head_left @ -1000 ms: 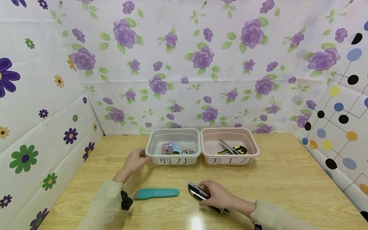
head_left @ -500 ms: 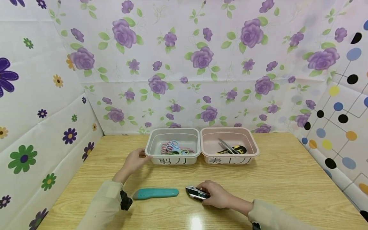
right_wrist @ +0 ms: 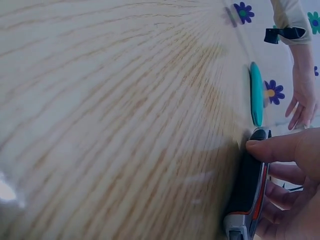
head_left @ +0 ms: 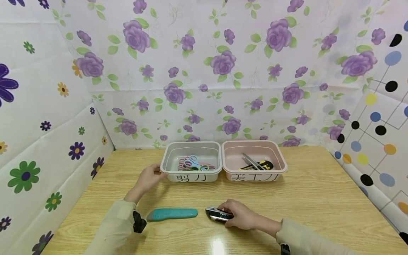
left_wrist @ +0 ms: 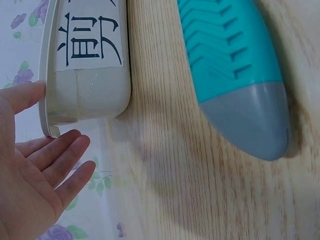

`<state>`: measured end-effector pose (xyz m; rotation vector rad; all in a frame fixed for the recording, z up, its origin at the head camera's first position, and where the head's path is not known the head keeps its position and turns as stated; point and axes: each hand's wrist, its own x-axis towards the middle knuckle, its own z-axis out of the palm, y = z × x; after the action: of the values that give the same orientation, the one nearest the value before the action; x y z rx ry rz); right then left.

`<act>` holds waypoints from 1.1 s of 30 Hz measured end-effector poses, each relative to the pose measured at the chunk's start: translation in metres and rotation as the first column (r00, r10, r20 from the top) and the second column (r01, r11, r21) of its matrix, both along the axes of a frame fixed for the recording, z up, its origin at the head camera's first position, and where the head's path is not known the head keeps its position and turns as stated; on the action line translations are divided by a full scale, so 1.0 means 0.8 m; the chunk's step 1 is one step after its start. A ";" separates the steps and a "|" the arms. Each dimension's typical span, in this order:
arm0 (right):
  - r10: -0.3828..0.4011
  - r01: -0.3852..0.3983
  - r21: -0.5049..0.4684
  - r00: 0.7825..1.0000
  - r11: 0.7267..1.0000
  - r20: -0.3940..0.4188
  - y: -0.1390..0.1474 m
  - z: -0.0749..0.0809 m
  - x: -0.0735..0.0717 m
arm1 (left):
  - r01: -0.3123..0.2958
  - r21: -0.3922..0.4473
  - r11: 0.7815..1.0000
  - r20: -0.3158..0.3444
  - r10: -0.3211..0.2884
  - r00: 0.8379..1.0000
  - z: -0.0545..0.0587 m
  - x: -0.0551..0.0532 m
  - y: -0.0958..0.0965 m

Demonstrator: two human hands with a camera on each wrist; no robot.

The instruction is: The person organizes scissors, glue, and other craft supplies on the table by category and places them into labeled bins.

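Observation:
My right hand (head_left: 240, 215) grips a black and silver utility knife (head_left: 216, 214) with red edging, thumb along one side and fingers along the other. In the right wrist view this utility knife (right_wrist: 245, 190) lies close over the tabletop. My left hand (head_left: 149, 180) is at the left front corner of the grey plastic box (head_left: 194, 177). Its thumb touches the rim, while the other fingers extend loosely beside the corner, as the left wrist view shows. Between the hands lies a teal utility knife (head_left: 173, 214) with a grey end, flat on the table.
Several scissors (head_left: 192, 163) lie in the grey box. Beside it stands a pink plastic box (head_left: 255, 177) holding a yellow and black utility knife (head_left: 266, 164) and a silver one. Both boxes carry labels. Patterned cloth (head_left: 204, 71) closes off the wooden table (head_left: 318, 198) behind and at the sides.
My right hand has shifted slightly left, and the utility knife in it has turned more level, its rear end now hidden by the hand. The left hand has stayed at the box corner.

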<state>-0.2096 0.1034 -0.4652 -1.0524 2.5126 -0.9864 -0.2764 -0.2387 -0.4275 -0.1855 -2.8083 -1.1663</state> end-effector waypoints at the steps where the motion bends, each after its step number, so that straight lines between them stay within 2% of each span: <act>1: 0.008 -0.008 -0.006 1.000 1.000 -0.002 0.001 0.001 -0.001 | -0.002 -0.001 1.000 0.000 0.002 1.000 0.000 0.000 0.000; 7: 0.044 -0.045 -0.024 0.997 0.999 -0.063 0.007 0.010 -0.002 | -0.004 0.002 1.000 0.003 0.004 1.000 0.000 0.000 -0.001; 14: 0.000 0.000 0.008 1.000 1.000 -0.025 0.011 0.027 -0.013 | -0.005 0.004 1.000 0.007 0.004 1.000 -0.001 -0.001 -0.001; 18: 0.004 -0.004 0.002 1.000 1.000 -0.018 0.017 0.038 -0.019 | -0.004 0.004 1.000 0.005 0.004 1.000 -0.001 -0.001 -0.001; 22: 0.023 -0.025 -0.017 0.995 1.000 -0.099 0.025 0.047 -0.027 | -0.005 0.004 1.000 0.008 0.005 1.000 0.000 0.000 0.000; 25: 0.027 -0.031 -0.019 0.981 0.999 -0.195 0.030 0.052 -0.034 | 0.000 0.004 1.000 0.004 0.000 1.000 0.000 0.000 0.000; 27: 0.023 -0.026 -0.008 0.974 1.000 -0.227 0.032 0.056 -0.037 | 0.000 0.009 1.000 0.003 0.000 1.000 0.000 0.000 -0.001; 33: 0.028 -0.026 0.013 0.973 1.000 -0.228 0.037 0.069 -0.044 | 0.005 0.009 1.000 0.006 -0.005 1.000 0.000 0.001 -0.001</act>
<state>-0.2446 0.1328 -0.4098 -1.2590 2.6712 -0.8900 -0.2753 -0.2397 -0.4273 -0.1886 -2.8091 -1.1820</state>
